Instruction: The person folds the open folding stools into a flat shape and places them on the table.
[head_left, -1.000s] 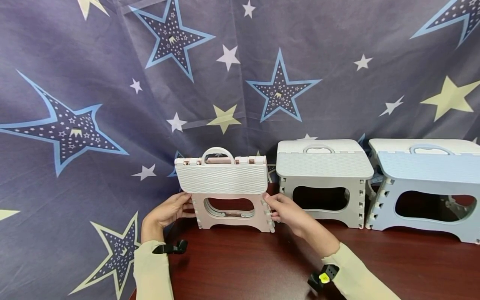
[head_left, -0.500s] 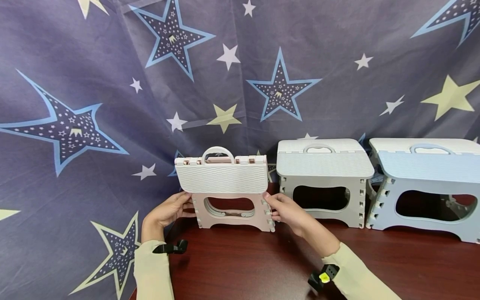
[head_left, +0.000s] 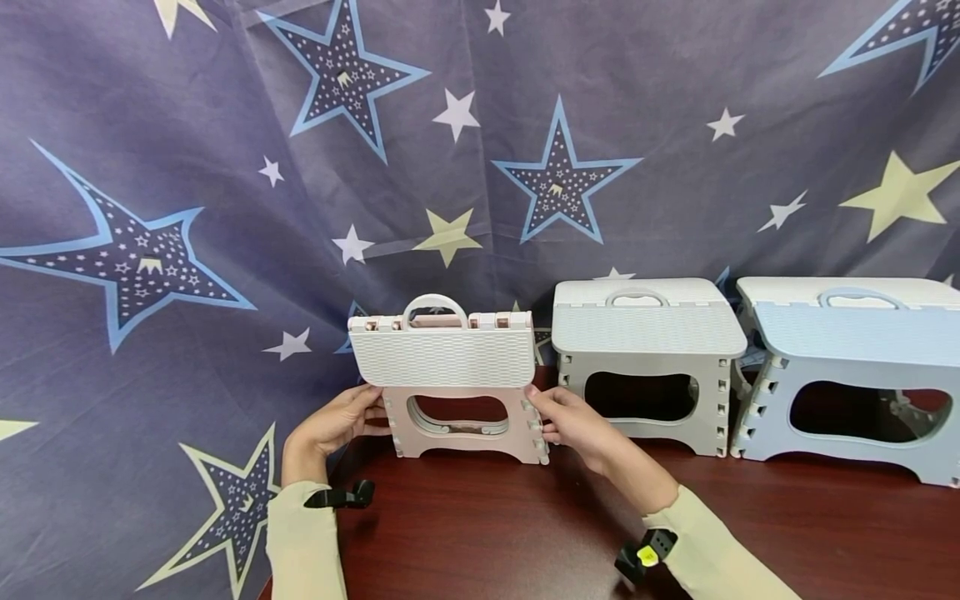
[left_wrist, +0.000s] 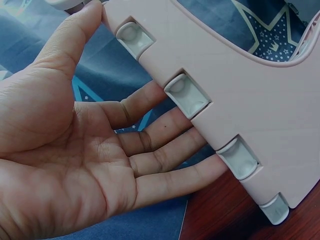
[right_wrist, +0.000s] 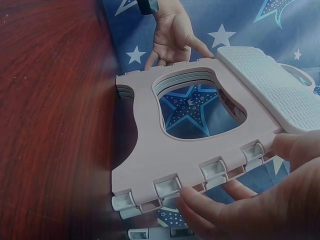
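A pink folding stool [head_left: 457, 423] with a white woven-pattern top [head_left: 444, 357] stands upright on the table, mostly folded, its carry handle [head_left: 436, 302] sticking up. My left hand [head_left: 347, 417] holds its left side edge; in the left wrist view the thumb [left_wrist: 67, 42] meets the edge near the top, and the fingers [left_wrist: 172, 182] reach behind the hinged side. On the opposite edge, my right hand [head_left: 570, 421] grips with the thumb at the upper corner and the fingers [right_wrist: 210, 210] along the hinges. Some fingertips are hidden behind the stool.
To the right stand a grey folding stool [head_left: 648, 333] and a blue folding stool [head_left: 862, 333], both unfolded. The dark red table [head_left: 457, 525] runs below them. A star-patterned cloth [head_left: 420, 133] hangs behind and along the left.
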